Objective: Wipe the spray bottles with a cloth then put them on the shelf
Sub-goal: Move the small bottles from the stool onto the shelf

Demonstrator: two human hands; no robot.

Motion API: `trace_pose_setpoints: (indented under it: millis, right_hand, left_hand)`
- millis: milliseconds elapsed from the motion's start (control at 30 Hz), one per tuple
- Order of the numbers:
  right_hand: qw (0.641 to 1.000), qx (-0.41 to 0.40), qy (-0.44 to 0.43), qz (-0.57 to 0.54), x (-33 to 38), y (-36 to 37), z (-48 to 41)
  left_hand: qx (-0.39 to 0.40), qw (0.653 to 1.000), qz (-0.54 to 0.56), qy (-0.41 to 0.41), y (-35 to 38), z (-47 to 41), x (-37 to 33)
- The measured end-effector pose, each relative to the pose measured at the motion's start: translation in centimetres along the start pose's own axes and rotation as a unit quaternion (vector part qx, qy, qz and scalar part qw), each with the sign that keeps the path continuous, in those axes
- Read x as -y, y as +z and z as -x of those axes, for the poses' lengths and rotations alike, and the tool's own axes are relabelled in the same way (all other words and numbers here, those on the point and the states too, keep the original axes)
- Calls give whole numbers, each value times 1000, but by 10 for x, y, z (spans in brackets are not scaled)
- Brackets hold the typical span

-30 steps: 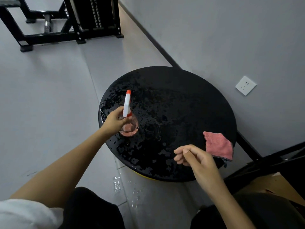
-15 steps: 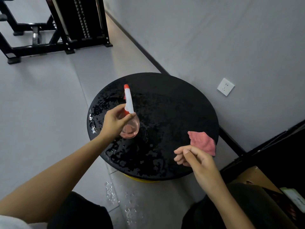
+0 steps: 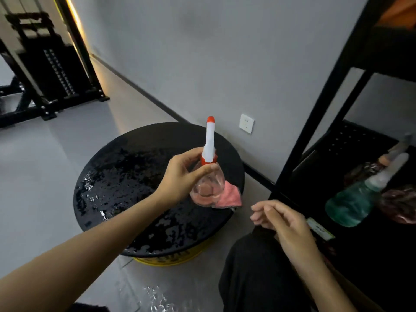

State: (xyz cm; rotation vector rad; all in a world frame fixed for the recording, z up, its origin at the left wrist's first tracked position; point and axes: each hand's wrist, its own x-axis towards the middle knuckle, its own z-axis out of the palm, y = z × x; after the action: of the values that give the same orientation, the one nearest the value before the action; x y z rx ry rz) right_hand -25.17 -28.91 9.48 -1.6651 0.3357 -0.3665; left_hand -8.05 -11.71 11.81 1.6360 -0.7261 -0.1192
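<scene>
One spray bottle pinched at its neck by the left grip, hanging over the cloth at the desk's right edge, right grip loose and empty, so if it's wet like that desk it could slip before reaching the shelf.

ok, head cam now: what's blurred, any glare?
Head view: motion blur smears the shelf bottles at right and the weight machine top left; the spray bottle in the left hand is fairly sharp; the wet tabletop throws specular glints; a warm light streak runs top left.
</scene>
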Motion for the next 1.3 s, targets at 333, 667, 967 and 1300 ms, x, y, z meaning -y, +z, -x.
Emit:
trace_pose_setpoints:
  millis: [333, 667, 967, 1300]
  right_hand:
    - [991, -134, 11, 16, 6, -122, 53]
    - [969, -241, 16, 54, -1, -212, 109]
    - [964, -260, 43, 37, -16, -242, 129]
    - [964, -256, 64, 32, -32, -252, 124]
  left_hand:
    - [119, 990, 55, 53, 143, -8, -71]
    - [216, 968, 86, 92, 281, 3, -89]
    - [229, 969, 37, 83, 357, -6, -65]
    - [234, 971, 10, 55, 388, -19, -35]
